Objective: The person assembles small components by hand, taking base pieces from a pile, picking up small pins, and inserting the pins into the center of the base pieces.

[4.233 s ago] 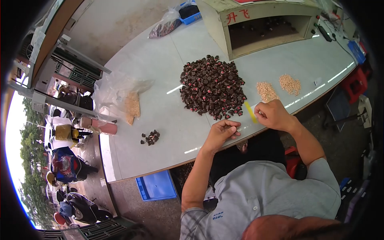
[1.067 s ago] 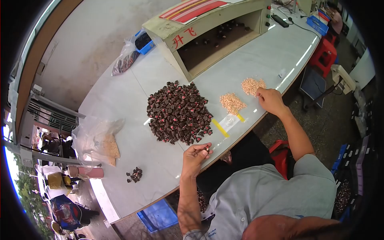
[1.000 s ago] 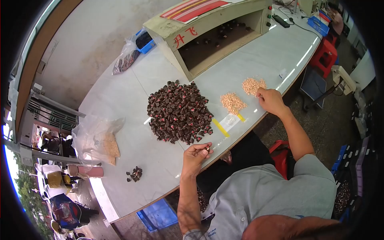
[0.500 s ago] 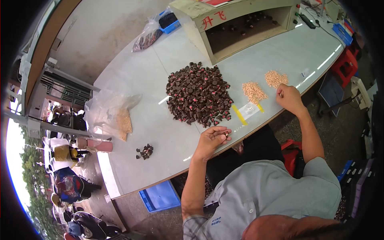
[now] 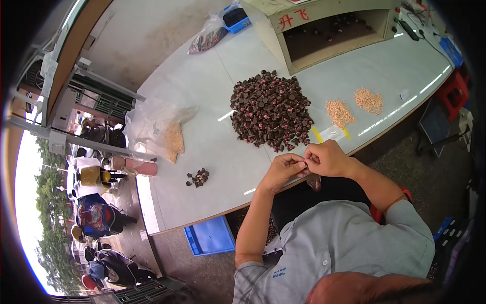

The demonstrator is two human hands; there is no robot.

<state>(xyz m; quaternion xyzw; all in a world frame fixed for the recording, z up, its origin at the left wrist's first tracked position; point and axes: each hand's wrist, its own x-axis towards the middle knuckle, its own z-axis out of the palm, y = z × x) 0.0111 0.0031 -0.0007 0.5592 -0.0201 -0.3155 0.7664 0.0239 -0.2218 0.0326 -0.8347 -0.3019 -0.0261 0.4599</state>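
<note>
My left hand (image 5: 283, 173) is closed in a pinch around a small dark piece (image 5: 305, 166), mostly covered by the fingers. Against it, at the table's front edge, my right hand (image 5: 328, 159) is also closed, fingertips together; anything in them is hidden. Just beyond both hands lies a large heap of small dark brown and black pieces (image 5: 271, 110), some with pink-red spots. Two small piles of beige bits, a nearer pile (image 5: 339, 113) and a farther pile (image 5: 368, 101), lie to the right. A white patch with yellow tape strips (image 5: 332, 133) is on the tabletop beside my right hand.
A small cluster of dark pieces (image 5: 198, 177) lies on the left of the table (image 5: 217, 152). Behind it sits a clear plastic bag (image 5: 152, 133) with beige material. An open-fronted box (image 5: 329, 40), a blue bin (image 5: 237, 25) and another bag (image 5: 208, 38) stand at the back.
My right hand has moved left from beside the beige piles to meet my left hand. The camera view has shifted slightly.
</note>
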